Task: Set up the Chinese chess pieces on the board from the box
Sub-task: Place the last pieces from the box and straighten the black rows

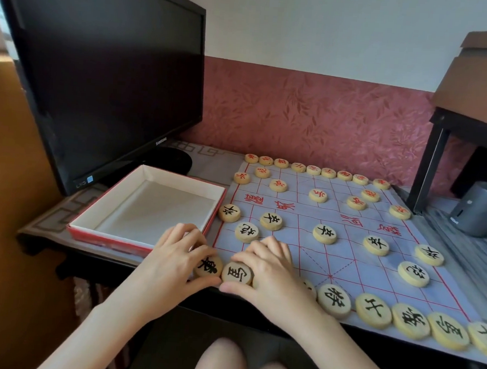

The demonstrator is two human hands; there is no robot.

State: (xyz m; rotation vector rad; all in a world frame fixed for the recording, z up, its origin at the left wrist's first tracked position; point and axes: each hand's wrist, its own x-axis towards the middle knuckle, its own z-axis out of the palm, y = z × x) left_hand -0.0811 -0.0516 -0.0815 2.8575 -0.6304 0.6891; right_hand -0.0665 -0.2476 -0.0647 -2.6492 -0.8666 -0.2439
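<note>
Pale blue-grey cloth with red lines forms the board (pixel 346 266), which is laid on a dark desk (pixel 49 219) against a wall (pixel 313 117) papered dark red below and painted white above. Red-marked pieces (pixel 318 195) are arranged along the far side, black-marked pieces (pixel 324 234) along the near side. At the near left corner, one corner piece (pixel 209 266) is pinched by the left hand (pixel 173 263); the adjoining piece (pixel 236 273) is gripped by the right hand (pixel 270 272). The red box (pixel 103 239) is placed left of the board, before a black monitor (pixel 106 74).
</note>
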